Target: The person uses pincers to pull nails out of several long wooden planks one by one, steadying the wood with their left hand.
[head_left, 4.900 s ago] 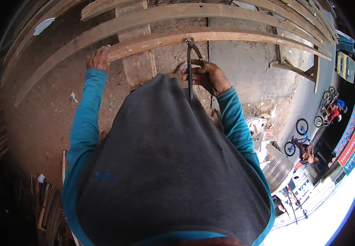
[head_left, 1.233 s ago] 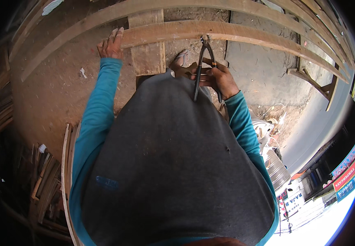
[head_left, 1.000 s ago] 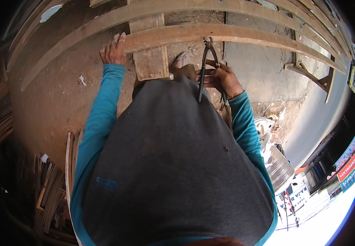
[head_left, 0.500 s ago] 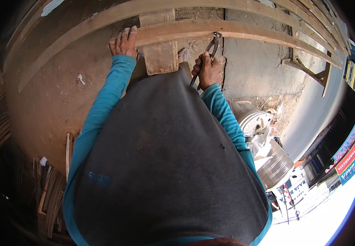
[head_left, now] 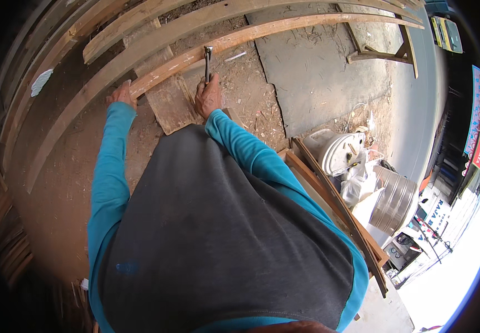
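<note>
A long reddish-brown wooden plank [head_left: 262, 29] curves across the upper part of the head view. My left hand [head_left: 121, 95] is closed around its left end. A pair of metal pincers [head_left: 208, 65] is upright in my right hand [head_left: 209, 97], the fingers wrapped round the handles. The jaws of the pincers meet the near edge of the plank, a short way right of my left hand. Whether they bite on a nail is too small to tell. Beneath the plank lies a short, wide board [head_left: 172, 106].
More long planks [head_left: 157, 41] lie beyond. A wooden trestle [head_left: 381, 54] supports the right side. To my right are a wooden frame [head_left: 337, 202], a white bucket [head_left: 334, 152], a plastic bag [head_left: 356, 184] and a ribbed metal drum [head_left: 393, 200]. Wood scraps litter the ground.
My view has swung, so the plank and both hands appear further left. The pincers are now more upright, and their jaws are nearer the plank's left end. The wooden frame has come into sight.
</note>
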Motion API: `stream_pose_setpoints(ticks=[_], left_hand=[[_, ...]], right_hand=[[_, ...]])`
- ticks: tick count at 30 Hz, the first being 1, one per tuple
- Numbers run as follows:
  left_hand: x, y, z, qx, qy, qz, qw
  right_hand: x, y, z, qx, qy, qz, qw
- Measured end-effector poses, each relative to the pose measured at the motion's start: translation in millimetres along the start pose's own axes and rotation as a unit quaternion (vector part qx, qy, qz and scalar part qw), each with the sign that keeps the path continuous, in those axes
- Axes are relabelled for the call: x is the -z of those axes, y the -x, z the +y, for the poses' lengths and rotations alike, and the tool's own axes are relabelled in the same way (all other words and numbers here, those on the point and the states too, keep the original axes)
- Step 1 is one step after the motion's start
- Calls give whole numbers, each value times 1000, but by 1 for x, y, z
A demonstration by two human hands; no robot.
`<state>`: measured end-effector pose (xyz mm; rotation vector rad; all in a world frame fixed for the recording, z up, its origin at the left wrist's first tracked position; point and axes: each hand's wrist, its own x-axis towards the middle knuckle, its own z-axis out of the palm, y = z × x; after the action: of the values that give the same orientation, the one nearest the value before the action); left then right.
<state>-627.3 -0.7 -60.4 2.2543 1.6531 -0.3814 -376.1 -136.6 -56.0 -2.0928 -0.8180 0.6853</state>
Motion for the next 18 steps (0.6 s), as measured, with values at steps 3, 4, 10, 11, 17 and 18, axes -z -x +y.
stream_pose_setpoints(ticks=[3, 4, 10, 11, 17, 18], left_hand=[[7, -16, -9, 7, 10, -72, 997], [8, -15, -17, 15, 20, -116, 993], [43, -32, -11, -100, 78, -213, 969], [27, -38, -23, -89, 80, -216, 969], [2, -10, -23, -80, 93, -40, 992], [6, -3, -17, -84, 88, -44, 992]], right_hand=[[11, 6, 4, 30, -18, -12, 999], [25, 3, 4, 38, -28, 13, 999], [211, -96, 10, -180, -427, -80, 882], [222, -103, 15, -179, -418, -103, 885], [186, -30, -31, -194, -287, -192, 918], [174, -16, -38, -211, -310, -221, 901]])
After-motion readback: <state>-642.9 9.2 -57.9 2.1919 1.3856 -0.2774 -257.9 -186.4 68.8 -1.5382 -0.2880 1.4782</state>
